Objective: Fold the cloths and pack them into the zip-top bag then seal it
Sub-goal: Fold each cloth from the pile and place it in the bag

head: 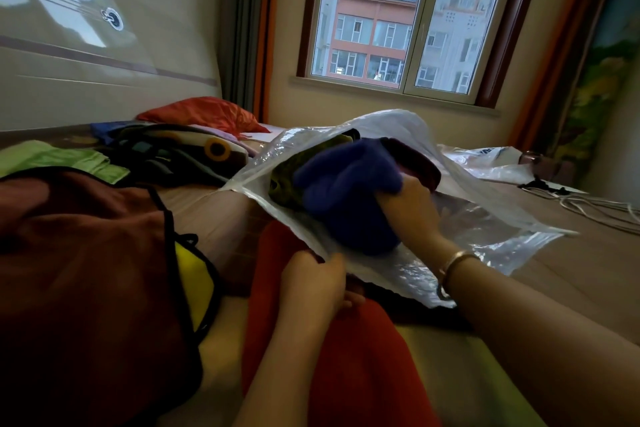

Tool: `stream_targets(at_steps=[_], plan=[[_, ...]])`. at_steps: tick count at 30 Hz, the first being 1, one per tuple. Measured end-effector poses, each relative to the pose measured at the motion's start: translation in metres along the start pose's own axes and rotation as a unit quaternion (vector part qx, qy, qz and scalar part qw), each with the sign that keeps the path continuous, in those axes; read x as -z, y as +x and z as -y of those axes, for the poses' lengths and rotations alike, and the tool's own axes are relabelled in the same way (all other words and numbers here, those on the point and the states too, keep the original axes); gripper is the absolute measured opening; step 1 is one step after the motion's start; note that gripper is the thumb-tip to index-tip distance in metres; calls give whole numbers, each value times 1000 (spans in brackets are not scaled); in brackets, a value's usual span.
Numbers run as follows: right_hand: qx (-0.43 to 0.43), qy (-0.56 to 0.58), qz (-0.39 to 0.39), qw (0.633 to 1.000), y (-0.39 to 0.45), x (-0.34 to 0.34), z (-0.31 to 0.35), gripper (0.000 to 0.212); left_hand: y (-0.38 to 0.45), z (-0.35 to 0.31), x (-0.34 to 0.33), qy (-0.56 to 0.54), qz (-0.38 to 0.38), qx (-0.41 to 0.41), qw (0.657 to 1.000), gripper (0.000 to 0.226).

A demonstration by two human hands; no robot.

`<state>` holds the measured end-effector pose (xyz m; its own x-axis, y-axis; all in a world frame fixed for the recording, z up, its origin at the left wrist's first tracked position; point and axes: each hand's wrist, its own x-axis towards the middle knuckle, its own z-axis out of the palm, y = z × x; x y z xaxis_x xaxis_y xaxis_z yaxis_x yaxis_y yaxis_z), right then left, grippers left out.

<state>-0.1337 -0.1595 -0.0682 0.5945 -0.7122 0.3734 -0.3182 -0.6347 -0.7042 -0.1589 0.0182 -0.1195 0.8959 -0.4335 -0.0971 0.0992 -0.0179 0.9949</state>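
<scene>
Risk sits at the bag (485,232) mouth, mid-frame: the right hand (412,208) grips a blue cloth (346,191) half inside, the left hand (311,279) pinches the lower lip. If that pinch slips, the mouth may collapse and the cloth unfold.

Blue cloth (346,191), perhaps olive cloth (291,173)

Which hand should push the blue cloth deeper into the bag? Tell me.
Right. The right hand already grips the blue cloth at the bag's mouth, while the left hand pinches the zip-top bag edge, holding it open.
</scene>
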Motion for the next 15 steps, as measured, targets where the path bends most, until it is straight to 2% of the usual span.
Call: stream_targets(at_steps=[1, 4, 6, 7, 9, 11, 13, 15], plan=[[-7, 81, 16, 997, 7, -2, 1, 21, 1, 0, 2, -4, 4, 1, 1000, 21], [-145, 220, 3, 965, 28, 5, -6, 42, 4, 3, 4, -11, 13, 8, 1000, 21], [-201, 168, -59, 963, 42, 3, -14, 73, 7, 3, 3, -14, 16, 10, 1000, 21], [-187, 120, -89, 971, 44, 0, -14, 80, 10, 3, 3, -14, 16, 8, 1000, 21], [-85, 19, -139, 986, 33, -13, -14, 70, 13, 2, 1, -13, 7, 6, 1000, 21], [95, -84, -147, 981, 17, -28, -13, 48, 13, 2, -1, -16, -4, -1, 1000, 18], [236, -188, -109, 947, 10, -41, -18, 45, 11, 3, -4, -8, -11, -13, 1000, 19], [295, -297, -61, 906, 8, -45, -23, 57, 9, 6, -4, -3, -18, -19, 1000, 21]])
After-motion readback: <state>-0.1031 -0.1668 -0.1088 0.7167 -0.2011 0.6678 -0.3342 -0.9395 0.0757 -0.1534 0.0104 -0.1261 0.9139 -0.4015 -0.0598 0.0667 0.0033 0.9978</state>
